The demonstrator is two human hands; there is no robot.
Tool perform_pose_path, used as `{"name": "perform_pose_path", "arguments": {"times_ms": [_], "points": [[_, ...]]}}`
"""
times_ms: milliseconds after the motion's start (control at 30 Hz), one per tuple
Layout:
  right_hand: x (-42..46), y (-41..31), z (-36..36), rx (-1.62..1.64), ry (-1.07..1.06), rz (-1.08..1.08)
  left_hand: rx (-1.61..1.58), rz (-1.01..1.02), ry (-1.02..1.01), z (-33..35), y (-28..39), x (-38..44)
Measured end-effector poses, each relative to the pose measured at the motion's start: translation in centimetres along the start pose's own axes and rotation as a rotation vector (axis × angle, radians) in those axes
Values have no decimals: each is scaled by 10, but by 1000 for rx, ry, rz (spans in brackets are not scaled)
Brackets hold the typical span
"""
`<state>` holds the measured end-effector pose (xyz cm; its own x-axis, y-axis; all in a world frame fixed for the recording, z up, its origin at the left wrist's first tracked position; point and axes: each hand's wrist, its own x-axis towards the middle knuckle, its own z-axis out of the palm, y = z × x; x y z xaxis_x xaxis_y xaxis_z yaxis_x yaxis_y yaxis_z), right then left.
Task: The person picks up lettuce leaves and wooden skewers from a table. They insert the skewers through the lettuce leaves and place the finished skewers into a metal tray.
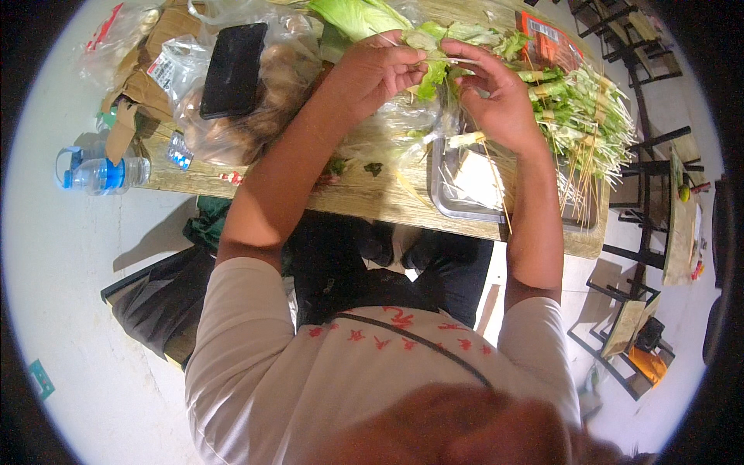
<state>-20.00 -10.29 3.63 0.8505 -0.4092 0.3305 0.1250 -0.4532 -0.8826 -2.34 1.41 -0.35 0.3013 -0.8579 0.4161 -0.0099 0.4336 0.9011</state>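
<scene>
Both my hands are raised over the table's far part. My left hand (pixel 381 67) pinches a green leaf (pixel 427 52) between thumb and fingers. From the other side, my right hand (pixel 494 87) grips a thin pale stick or stem at the same leaf. Below my right hand a metal tray (pixel 439 186) holds a white stack (pixel 478 180) and thin sticks. Bundles of leafy greens on sticks (pixel 587 116) lie at the right, partly over the tray. A pale green lettuce-like head (pixel 354 17) lies beyond my left hand.
A black phone (pixel 234 70) rests on a clear plastic bag of brown, rounded food (pixel 279 70). Cardboard (pixel 148 70) and a water bottle (pixel 110 173) are at the left. An orange-red package (pixel 546 40) lies at the far right. The table's near edge (pixel 372 212) crosses before me.
</scene>
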Motion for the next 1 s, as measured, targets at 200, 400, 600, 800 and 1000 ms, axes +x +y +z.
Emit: {"name": "perform_pose_path", "arguments": {"times_ms": [200, 400, 600, 800, 1000], "points": [[-2, -11, 12, -10, 31, 35, -391, -349, 58, 9, 16, 2], [1, 12, 8, 46, 165, 75, -349, -428, 30, 10, 10, 1], [7, 17, 8, 38, 307, 155, 0, -317, 12, 19, 14, -1], [5, 18, 6, 86, 199, 143, 127, -335, 102, 28, 15, -3], [1, -4, 7, -94, 74, -36, -327, -457, 61, 9, 13, -3]]}}
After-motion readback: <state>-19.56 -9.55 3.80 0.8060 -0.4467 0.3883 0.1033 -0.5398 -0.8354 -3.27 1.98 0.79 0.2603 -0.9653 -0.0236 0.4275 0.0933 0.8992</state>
